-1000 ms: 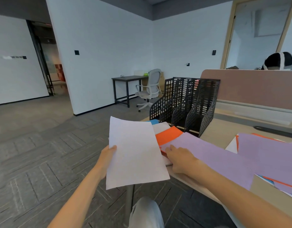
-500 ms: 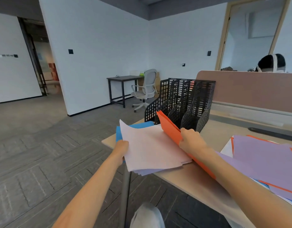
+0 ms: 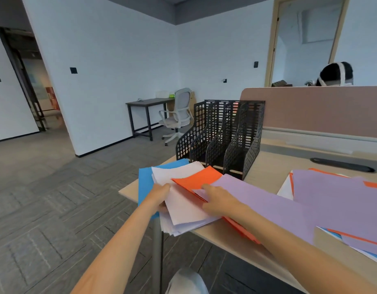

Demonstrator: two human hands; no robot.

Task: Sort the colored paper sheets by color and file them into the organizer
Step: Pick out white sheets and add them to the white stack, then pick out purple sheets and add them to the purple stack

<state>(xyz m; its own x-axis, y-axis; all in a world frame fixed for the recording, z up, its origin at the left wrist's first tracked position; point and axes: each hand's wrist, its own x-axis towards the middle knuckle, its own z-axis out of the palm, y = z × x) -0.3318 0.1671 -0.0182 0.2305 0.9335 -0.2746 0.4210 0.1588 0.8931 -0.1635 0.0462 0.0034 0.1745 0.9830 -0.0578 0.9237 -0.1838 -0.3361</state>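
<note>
A black mesh organizer (image 3: 223, 136) with several upright slots stands at the desk's left end. In front of it lie a blue sheet (image 3: 145, 183), a stack of white sheets (image 3: 185, 211), an orange sheet (image 3: 199, 179) and a purple sheet (image 3: 257, 200), fanned over one another. My left hand (image 3: 161, 195) grips the left edge of the white stack, which overhangs the desk corner. My right hand (image 3: 218, 201) rests on the papers where orange, white and purple meet, fingers pointing left.
A mixed pile of purple, orange, white and blue sheets (image 3: 340, 200) covers the desk's right side. A brown partition (image 3: 323, 111) runs behind the desk (image 3: 274, 164), with a person's head beyond it. An office chair (image 3: 179, 115) and small table stand across the carpeted floor.
The white sheets, held up in the air a second ago, now lie on the white stack. The orange sheet my right hand had lifted on edge lies flat again under the purple one.
</note>
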